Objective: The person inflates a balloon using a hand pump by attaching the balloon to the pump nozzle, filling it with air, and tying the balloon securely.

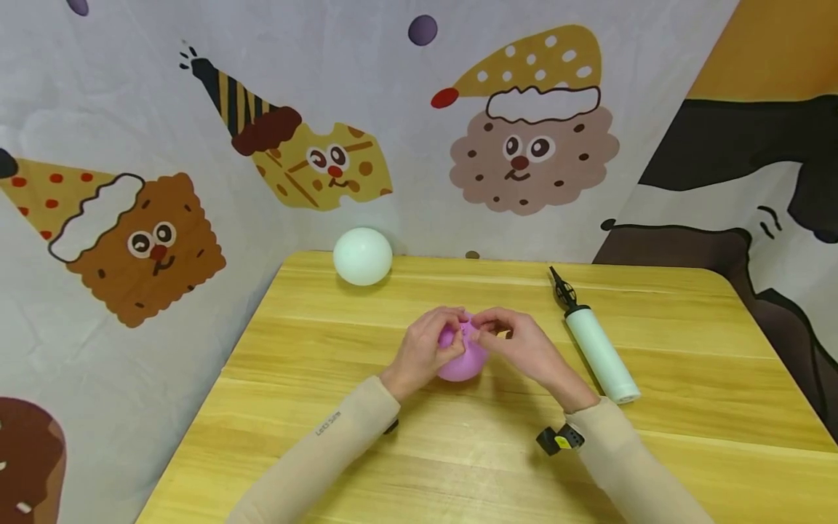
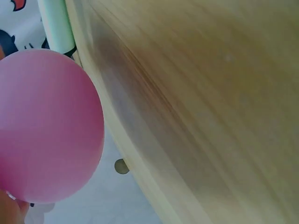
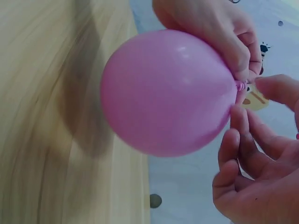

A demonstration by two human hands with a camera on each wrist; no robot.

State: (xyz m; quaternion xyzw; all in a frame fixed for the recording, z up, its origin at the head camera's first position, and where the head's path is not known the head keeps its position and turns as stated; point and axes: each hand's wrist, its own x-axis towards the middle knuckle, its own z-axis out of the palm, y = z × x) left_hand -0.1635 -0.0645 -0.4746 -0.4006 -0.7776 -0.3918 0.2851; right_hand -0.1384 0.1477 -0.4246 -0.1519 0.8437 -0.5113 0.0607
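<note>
An inflated pink balloon is above the table between both hands, its twisted neck turned up and away from the table. My left hand pinches the balloon at this neck with thumb and forefinger. From the other side, my right hand has curled fingers and thumb at the neck; in the right wrist view the thumb tip meets its end and the fingers touch the balloon's side. The balloon's round body fills the left of the left wrist view, where most of the left hand is hidden.
A pale mint balloon rests at the table's back left edge. On the right lies a mint hand pump with a black nozzle, pointing away. The wooden table ends against a cartoon-printed cloth.
</note>
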